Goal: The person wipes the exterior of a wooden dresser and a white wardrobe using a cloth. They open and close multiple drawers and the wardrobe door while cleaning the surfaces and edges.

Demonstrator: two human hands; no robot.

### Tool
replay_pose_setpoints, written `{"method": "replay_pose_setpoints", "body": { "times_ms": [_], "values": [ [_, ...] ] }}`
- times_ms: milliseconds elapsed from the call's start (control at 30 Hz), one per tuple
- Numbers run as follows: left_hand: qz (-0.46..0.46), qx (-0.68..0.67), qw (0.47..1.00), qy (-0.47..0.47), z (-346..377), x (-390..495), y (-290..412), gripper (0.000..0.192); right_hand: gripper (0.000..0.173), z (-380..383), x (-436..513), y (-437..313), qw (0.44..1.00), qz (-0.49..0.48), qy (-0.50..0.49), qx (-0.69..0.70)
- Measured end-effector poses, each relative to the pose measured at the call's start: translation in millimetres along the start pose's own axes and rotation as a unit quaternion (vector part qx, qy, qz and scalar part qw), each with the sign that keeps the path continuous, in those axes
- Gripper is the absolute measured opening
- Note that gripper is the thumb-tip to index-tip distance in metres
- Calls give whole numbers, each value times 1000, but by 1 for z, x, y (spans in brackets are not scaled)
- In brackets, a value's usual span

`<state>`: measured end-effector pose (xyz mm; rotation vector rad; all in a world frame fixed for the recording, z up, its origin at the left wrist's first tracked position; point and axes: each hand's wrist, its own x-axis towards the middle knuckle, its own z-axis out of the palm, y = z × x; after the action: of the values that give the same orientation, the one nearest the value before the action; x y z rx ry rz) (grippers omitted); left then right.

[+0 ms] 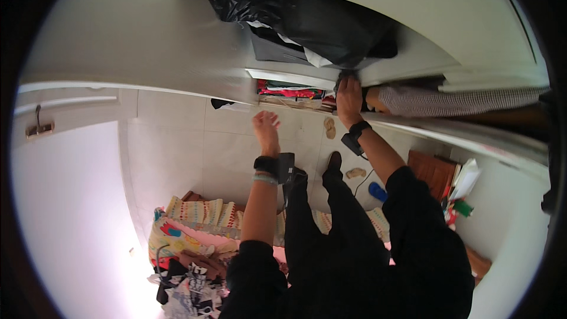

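Note:
My right hand (pixel 350 99) is at the front of a wardrobe shelf (pixel 292 77), its fingers closed over a small dark bunched cloth (pixel 347 75). How far the cloth reaches behind the fingers is hidden. My left hand (pixel 266 126) hangs in front of the lower compartment with nothing in it, fingers loosely bent and apart. Folded clothes (pixel 292 92), some of them red, lie in that compartment. Above the shelf sits a black plastic bag (pixel 310 22) on a dark grey fabric item (pixel 279 48). Close by my right hand on the right is a finely checked garment (pixel 443 101).
An opened wardrobe door (pixel 177 53) stands at left, near a white room door with a metal handle (pixel 40 128). Behind me is a bed with a patterned cover (pixel 199 212) and piled clothes (pixel 195 283). Tan slippers (pixel 329 127) and a blue slipper (pixel 377 191) lie on the tiles.

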<state>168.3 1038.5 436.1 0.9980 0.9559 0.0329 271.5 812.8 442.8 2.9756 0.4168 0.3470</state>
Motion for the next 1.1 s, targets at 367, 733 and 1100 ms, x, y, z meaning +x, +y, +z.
{"method": "replay_pose_setpoints", "body": {
  "times_ms": [367,733,1100],
  "values": [
    [-148,-194,967,-78,109,129,-89,93,8,8,19,34,983,-183,19,-20],
    [-157,-235,952,-114,114,139,-93,107,11,2,20,36,976,-211,-8,-42],
    [-139,-300,941,-72,112,136,-121,102,16,-16,38,39,951,-275,-119,-79]
  ]
}}
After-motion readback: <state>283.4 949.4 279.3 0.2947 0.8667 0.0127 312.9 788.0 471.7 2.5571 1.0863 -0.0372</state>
